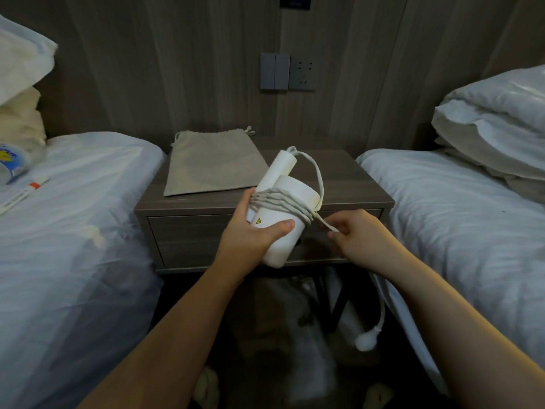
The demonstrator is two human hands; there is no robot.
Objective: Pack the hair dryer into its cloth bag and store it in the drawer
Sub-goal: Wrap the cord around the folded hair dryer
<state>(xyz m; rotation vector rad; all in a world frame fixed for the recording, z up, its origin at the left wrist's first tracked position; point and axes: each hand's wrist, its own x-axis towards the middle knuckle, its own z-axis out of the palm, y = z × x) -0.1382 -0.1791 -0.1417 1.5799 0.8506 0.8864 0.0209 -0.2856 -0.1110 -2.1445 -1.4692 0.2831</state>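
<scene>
A white hair dryer [290, 193] is held in front of the nightstand, its barrel gripped by my left hand [253, 231]. Its grey cord [283, 202] is wound several times around the barrel. My right hand [358, 231] pinches the loose end of the cord just right of the dryer; the rest hangs down to the white plug [365, 340] near the floor. The beige cloth drawstring bag [212, 160] lies flat and empty-looking on the nightstand top, behind the dryer. The drawer [188, 240] in the nightstand front is closed.
The nightstand [362, 184] stands between two beds: one with white sheets on the left [73, 231], another on the right [460, 219] with pillows [495, 122]. Wall switches and a socket [287, 71] sit above. Small items [20, 184] lie on the left bed.
</scene>
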